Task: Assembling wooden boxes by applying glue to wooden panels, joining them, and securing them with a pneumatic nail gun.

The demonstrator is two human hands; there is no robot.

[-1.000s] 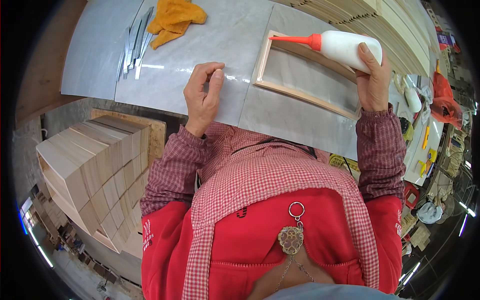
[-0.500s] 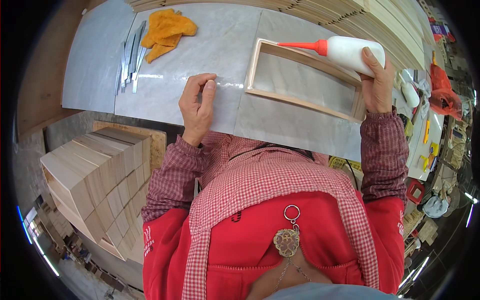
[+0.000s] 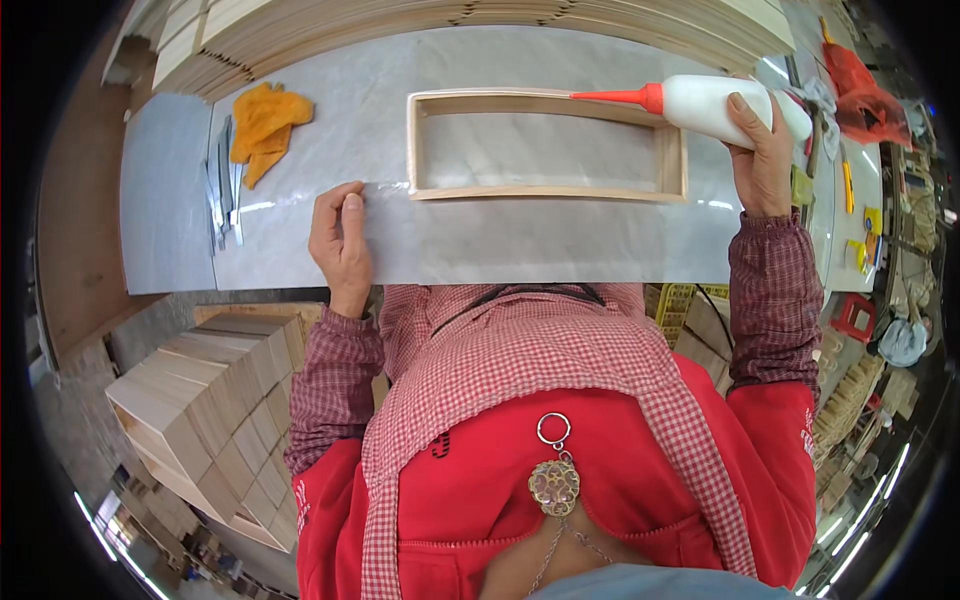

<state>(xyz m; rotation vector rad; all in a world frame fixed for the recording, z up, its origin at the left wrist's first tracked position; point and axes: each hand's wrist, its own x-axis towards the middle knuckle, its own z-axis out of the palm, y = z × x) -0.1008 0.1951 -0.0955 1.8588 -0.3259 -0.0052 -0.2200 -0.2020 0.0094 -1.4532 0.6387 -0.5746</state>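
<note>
A long open wooden frame (image 3: 545, 193) lies flat on the pale grey tabletop (image 3: 520, 250). My right hand (image 3: 762, 160) grips a white glue bottle (image 3: 715, 103) tipped on its side, its red nozzle (image 3: 615, 96) pointing left over the frame's far rail. My left hand (image 3: 340, 240) rests loosely curled on the table just left of the frame's near left corner, holding nothing and not touching the frame.
An orange cloth (image 3: 265, 125) and several thin metal strips (image 3: 220, 195) lie at the table's left end. Stacked wooden boards (image 3: 450, 25) line the far edge. Stacked wooden boxes (image 3: 200, 400) stand below at left. Tools and red items (image 3: 860, 85) clutter the right.
The view has swung so the frame now lies straight across the table. My right hand has kept the glue bottle over the frame's far rail. My left hand stayed on the table.
</note>
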